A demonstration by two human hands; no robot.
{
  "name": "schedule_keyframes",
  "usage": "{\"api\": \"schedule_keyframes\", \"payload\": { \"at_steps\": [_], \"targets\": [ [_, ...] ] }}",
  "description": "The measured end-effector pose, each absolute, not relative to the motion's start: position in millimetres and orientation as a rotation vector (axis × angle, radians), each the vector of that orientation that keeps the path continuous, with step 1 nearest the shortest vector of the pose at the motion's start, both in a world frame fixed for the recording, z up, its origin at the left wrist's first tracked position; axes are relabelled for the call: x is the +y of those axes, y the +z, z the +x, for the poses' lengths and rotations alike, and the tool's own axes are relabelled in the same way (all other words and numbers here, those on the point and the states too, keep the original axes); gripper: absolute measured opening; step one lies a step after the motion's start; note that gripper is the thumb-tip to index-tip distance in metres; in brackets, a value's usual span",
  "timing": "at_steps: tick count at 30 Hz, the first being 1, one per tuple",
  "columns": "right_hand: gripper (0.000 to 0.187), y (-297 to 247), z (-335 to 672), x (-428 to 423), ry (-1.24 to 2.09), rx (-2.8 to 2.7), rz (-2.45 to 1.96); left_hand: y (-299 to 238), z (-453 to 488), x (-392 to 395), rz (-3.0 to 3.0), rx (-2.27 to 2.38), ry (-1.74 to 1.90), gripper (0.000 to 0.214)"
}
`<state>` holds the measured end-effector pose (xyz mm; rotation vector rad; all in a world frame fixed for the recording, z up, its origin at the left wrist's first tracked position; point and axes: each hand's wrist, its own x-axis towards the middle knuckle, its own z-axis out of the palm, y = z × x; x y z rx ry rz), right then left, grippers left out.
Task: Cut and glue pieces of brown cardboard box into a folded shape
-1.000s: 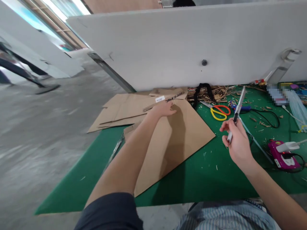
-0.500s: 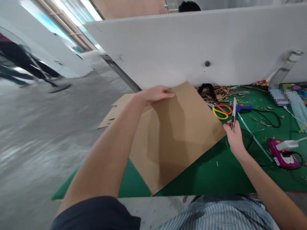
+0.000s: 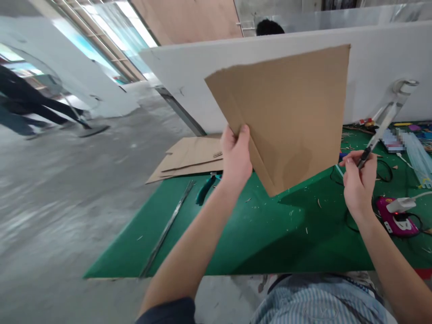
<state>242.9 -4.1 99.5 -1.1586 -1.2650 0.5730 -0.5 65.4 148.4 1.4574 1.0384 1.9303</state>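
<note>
Holding a cardboard sheet [image 3: 293,117] at a tilt above the green tabletop [image 3: 256,225], pinched by its lower-left edge in the left hand [image 3: 236,155]; rising beyond both hands, with its longest visible edge running side to side along the top. Gripping a cutter [image 3: 378,136] in the curled right hand [image 3: 359,182], just beside the lower-right corner, perhaps touching: hard to tell.

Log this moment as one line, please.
left grip: cardboard, held up | right grip: knife, angled upward | table: pliers, pink box
</note>
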Motion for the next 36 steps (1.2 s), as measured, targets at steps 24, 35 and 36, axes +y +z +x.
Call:
{"api": "schedule_keyframes", "payload": {
  "at_steps": [24, 35, 36],
  "targets": [
    [0.029, 157, 190, 1, 0.416, -1.847, -0.901, 118, 37, 27, 1.425, 0.897, 2.161, 0.018],
    [0.041, 174, 184, -8, 0.285, -1.881, -0.956, 118, 51, 34, 1.540, 0.801, 1.987, 0.018],
    [0.041, 175, 183, -11, 0.260, -1.891, -0.975, 121, 49, 34, 1.579, 0.815, 1.995, 0.017]
  ]
}}
